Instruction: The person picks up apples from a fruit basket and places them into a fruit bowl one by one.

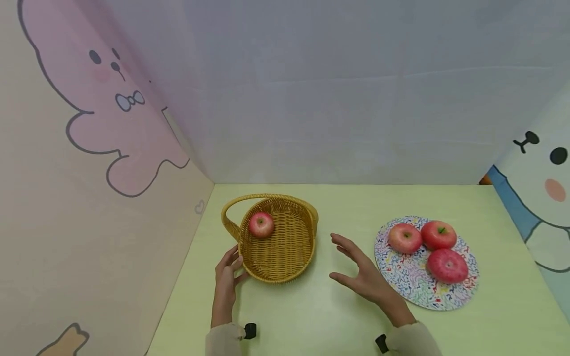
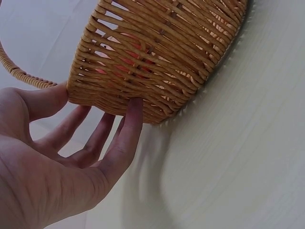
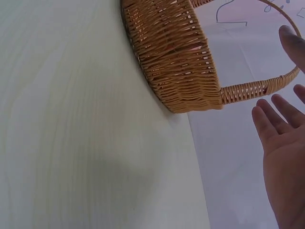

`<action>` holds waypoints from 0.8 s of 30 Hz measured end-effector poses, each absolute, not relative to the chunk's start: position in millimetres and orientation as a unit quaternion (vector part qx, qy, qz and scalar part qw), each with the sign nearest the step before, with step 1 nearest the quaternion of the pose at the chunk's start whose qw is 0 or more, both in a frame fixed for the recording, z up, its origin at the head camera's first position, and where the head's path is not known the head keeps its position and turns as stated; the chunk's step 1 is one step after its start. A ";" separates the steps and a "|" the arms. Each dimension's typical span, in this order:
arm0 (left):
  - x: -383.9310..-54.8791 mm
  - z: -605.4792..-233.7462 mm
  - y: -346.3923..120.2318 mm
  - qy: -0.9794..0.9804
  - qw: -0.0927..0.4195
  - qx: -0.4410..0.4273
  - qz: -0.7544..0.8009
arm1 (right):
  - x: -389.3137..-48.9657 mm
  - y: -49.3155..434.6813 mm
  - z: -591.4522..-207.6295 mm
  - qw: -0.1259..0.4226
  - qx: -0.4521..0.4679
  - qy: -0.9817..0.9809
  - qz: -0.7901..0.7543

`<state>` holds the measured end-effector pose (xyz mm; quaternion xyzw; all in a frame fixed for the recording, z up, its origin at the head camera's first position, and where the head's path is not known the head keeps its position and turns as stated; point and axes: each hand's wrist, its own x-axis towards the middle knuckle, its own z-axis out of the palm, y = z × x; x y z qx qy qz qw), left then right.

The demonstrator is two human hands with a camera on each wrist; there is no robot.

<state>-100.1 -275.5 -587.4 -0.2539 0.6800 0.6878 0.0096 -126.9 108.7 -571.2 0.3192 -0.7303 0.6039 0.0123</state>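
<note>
A woven wicker basket [image 1: 278, 252] with a looped handle stands on the table, and one red apple [image 1: 261, 225] lies inside it at the back left. My left hand [image 1: 229, 274] holds the basket's near left side. In the left wrist view its thumb [image 2: 50, 101] meets the rim and its fingers bear on the woven wall from outside. To the right of the basket, my right hand [image 1: 367, 277] hovers apart from it, fingers spread and thumb wide, holding nothing. Through gaps in the weave [image 2: 138, 57] some of the apple's red shows.
On the right lies a round plate or mat [image 1: 411, 291] with a multicoloured pattern, bearing three red apples [image 1: 447, 265]. Behind the pale table [image 1: 311, 326] hangs a plain curtain-like wall [image 1: 334, 123]. Side panels [image 1: 111, 237] with cartoon animals border it left and right.
</note>
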 end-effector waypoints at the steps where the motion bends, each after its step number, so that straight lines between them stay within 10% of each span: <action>1: -100.2 -587.5 -275.4 0.680 0.009 -0.253 0.688 | -128.5 105.6 -571.1 0.009 0.324 -0.729 0.603; 24: -100.7 -586.7 -274.5 0.681 0.006 -0.252 0.687 | -141.0 64.4 -573.6 -0.033 0.368 -0.694 0.617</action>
